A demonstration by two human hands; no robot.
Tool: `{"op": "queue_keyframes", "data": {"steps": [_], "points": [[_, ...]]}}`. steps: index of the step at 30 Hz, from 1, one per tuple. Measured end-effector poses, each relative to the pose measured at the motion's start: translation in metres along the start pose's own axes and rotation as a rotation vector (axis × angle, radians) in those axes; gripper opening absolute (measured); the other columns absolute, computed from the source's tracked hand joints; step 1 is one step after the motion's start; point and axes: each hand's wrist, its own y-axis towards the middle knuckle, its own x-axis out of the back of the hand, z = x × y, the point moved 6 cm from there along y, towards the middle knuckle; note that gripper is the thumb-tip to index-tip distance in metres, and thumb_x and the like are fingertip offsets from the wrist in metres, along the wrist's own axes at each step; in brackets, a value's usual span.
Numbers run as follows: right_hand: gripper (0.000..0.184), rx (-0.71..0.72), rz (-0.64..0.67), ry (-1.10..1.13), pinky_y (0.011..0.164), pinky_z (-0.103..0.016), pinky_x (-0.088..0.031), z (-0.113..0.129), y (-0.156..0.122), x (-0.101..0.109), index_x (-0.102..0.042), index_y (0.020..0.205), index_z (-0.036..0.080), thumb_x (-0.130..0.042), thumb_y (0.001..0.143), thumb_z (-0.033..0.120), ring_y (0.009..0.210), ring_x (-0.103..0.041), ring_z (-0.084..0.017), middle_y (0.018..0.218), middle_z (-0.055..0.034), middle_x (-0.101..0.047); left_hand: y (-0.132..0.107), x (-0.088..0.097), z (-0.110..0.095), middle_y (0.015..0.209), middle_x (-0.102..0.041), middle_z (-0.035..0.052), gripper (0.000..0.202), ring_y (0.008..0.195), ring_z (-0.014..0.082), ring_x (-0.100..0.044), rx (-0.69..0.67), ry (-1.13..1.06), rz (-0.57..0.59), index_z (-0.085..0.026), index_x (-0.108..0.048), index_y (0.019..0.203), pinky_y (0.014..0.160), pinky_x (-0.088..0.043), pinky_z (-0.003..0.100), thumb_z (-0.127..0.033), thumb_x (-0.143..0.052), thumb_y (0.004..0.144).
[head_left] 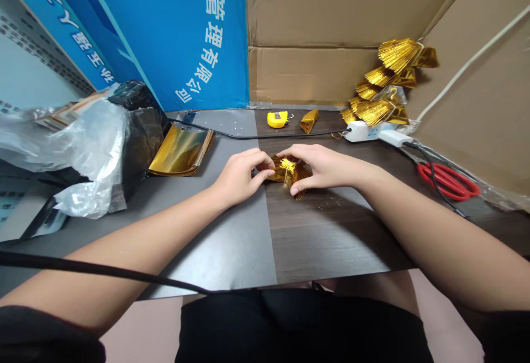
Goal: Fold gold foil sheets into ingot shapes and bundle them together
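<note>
A pleated gold foil bundle (pixel 289 174) sits at the middle of the table, pinched at its centre and bound with thin yellow thread. My left hand (pixel 241 176) grips its left side with the fingers curled. My right hand (pixel 318 168) holds its right side, and the fingertips meet the bundle at the thread. Part of the bundle is hidden by my fingers. Beyond my hands lie a small folded gold foil piece (pixel 309 120) and a yellow tape measure (pixel 277 119). Several fan-shaped gold foil bundles (pixel 383 84) are heaped at the back right.
A stack of gold foil sheets (pixel 181 150) lies at the left beside plastic bags (pixel 89 156). A white power strip (pixel 362 131) and red-handled scissors (pixel 448 182) lie at the right. Cardboard (pixel 314 20) and a blue printed board (pixel 165 37) stand behind. A black cable (pixel 99 268) crosses my left forearm.
</note>
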Motion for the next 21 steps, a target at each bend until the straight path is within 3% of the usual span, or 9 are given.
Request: {"op": "queue_keyframes", "data": {"steps": [9,21], "points": [[0.083,0.102,-0.025,-0.035,0.084,-0.038,-0.051,-0.001,0.001,-0.001,-0.060,0.135,0.011,-0.072,0.079,0.071,0.095,-0.066,-0.027,0.104,-0.0139,-0.069,0.002,-0.002,-0.004,0.078,-0.069,-0.0008,0.006,0.073,0.0096,-0.061,-0.038,0.005,-0.040,-0.018,-0.069,0.081,0.071,-0.046,0.021,-0.017,-0.068,0.087],[0.085,0.143,-0.022,-0.019,0.079,-0.035,-0.048,-0.003,0.002,-0.001,-0.061,0.137,0.012,-0.067,0.081,0.075,0.089,-0.063,-0.024,0.099,-0.0115,-0.067,0.003,-0.006,-0.009,0.077,-0.067,-0.0017,0.008,0.072,0.0086,-0.060,-0.083,0.010,-0.032,-0.017,-0.067,0.081,0.069,-0.044,0.019,-0.011,-0.065,0.086]]}}
